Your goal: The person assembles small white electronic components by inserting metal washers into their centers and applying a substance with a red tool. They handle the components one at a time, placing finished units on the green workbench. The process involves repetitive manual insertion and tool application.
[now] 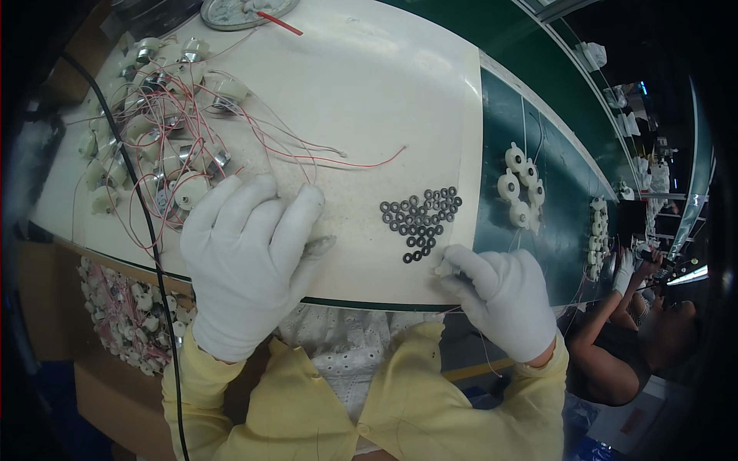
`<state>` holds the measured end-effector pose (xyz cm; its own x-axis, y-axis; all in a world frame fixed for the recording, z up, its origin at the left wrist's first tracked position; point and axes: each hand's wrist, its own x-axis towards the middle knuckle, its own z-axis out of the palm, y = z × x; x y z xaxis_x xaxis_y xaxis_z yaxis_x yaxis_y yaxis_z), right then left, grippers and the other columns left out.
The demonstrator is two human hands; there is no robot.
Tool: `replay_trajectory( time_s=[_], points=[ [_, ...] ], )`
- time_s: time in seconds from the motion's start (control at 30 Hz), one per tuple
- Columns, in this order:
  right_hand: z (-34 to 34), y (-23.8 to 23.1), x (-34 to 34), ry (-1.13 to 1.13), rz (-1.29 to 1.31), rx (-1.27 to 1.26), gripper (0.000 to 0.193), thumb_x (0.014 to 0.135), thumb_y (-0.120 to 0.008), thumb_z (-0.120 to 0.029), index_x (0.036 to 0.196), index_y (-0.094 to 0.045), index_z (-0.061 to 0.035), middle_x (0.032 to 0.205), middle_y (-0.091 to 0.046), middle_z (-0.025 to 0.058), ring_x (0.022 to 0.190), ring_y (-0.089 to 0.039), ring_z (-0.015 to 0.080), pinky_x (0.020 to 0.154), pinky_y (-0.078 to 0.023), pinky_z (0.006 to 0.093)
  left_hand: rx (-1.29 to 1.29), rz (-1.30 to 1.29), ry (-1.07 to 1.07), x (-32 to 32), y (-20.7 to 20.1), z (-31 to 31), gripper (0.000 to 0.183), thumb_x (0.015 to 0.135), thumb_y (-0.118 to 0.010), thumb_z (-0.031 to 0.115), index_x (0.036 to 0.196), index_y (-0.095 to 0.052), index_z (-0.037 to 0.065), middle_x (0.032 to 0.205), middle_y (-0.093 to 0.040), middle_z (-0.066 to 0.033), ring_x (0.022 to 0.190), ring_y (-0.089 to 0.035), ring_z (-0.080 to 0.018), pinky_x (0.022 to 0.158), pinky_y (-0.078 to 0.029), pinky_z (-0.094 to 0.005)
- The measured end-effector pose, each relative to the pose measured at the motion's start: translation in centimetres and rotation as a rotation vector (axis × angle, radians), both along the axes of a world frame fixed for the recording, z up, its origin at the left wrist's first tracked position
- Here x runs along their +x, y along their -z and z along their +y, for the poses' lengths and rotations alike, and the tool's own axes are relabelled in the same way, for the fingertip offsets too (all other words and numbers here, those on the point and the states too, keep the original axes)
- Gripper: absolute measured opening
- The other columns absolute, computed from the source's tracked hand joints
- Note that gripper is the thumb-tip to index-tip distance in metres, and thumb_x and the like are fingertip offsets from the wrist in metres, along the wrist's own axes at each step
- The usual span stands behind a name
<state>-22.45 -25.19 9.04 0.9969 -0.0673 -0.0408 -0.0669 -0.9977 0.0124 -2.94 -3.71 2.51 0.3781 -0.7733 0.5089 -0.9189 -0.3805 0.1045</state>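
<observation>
Close to nine o'clock on the white tabletop [369, 84], the white-gloved left hand [250, 253] has its fingers parted and loosely bent, with a wide gap between thumb and forefinger; whether a thin wire touches the fingertips cannot be told. It lies over the near edge of a heap of pale, round-cased parts [192, 190], some with metal cans, tangled with red and pale wires at ten o'clock. At four o'clock the gloved right hand [500, 296] is curled, thumb and forefinger drawn close together; something small and pale may be at their tips, but its outline blends into the glove. Black rings [419, 221] sit clustered just beyond it, near the centre toward three o'clock.

A reddish patch on a pale box [619, 430] at four o'clock is too blurred to read.

Between two and three o'clock, a group of similar pale parts [509, 187] rests on a green mat [492, 115], with another row farther out. At eleven o'clock stands a round tray [231, 24]. A carton [115, 399] at eight o'clock holds more parts. A black cable [146, 211] hangs across the heap, partly hiding it. A co-worker's bare arm [592, 338] shows at four o'clock.
</observation>
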Motion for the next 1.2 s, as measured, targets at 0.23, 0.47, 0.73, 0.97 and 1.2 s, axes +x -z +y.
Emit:
replay_trajectory(
  time_s=[0.23,0.47,0.73,0.97,1.2],
  points=[
    [0.3,-1.0,0.3,0.033,0.152,0.103,0.025,0.09,-0.073,-0.028,0.107,-0.064,-0.0114,0.069,-0.063,0.0039,0.058,-0.061,0.0236,0.056,-0.042,0.0364,-0.019,-0.009,0.045,0.3,0.0,0.0,0.044,0.081,-0.075,0.023,0.121,-0.065,0.008,0.1,-0.063,-0.0082,0.106,-0.062,-0.029,0.096,-0.049,-0.0471],
    [-2.3,4.7,-2.6,0.348,-0.319,0.122,0.021,0.091,-0.07,-0.013,0.112,-0.07,-0.0096,0.082,-0.073,0.0087,0.064,-0.066,0.0291,0.061,-0.048,0.0383,0.035,-0.005,0.067,0.2,-0.8,0.0,0.043,0.086,-0.073,0.022,0.124,-0.063,0.006,0.102,-0.064,-0.0097,0.106,-0.062,-0.0304,0.094,-0.049,-0.0473],
    [-1.1,2.6,-4.4,0.445,-0.414,-0.017,0.029,0.085,-0.077,-0.014,0.113,-0.067,-0.0141,0.074,-0.06,0.0029,0.068,-0.058,0.0258,0.065,-0.042,0.0398,0.055,-0.011,0.042,0.0,-0.5,0.0,0.041,0.088,-0.072,0.021,0.124,-0.063,0.003,0.102,-0.066,-0.0108,0.103,-0.063,-0.0327,0.094,-0.049,-0.0483],
    [-1.0,5.0,-4.2,0.383,-0.509,-0.121,0.036,0.075,-0.086,-0.017,0.103,-0.064,-0.0182,0.079,-0.058,-0.0019,0.072,-0.056,0.0224,0.07,-0.04,0.0388,0.042,-0.044,0.055,-0.2,-0.6,-0.2,0.04,0.089,-0.071,0.02,0.123,-0.063,0.001,0.102,-0.066,-0.0122,0.102,-0.063,-0.034,0.094,-0.049,-0.0488],
    [-4.2,3.9,-4.3,0.532,-0.595,-0.13,0.088,0.064,-0.086,-0.053,0.134,-0.058,-0.0082,0.118,-0.06,0.0175,0.102,-0.06,0.0372,0.077,-0.049,0.0439,0.022,-0.041,0.048,-0.3,-0.5,-0.2,0.038,0.089,-0.071,0.018,0.123,-0.063,0.002,0.104,-0.065,-0.0136,0.103,-0.062,-0.036,0.094,-0.049,-0.0498]
  ],
)
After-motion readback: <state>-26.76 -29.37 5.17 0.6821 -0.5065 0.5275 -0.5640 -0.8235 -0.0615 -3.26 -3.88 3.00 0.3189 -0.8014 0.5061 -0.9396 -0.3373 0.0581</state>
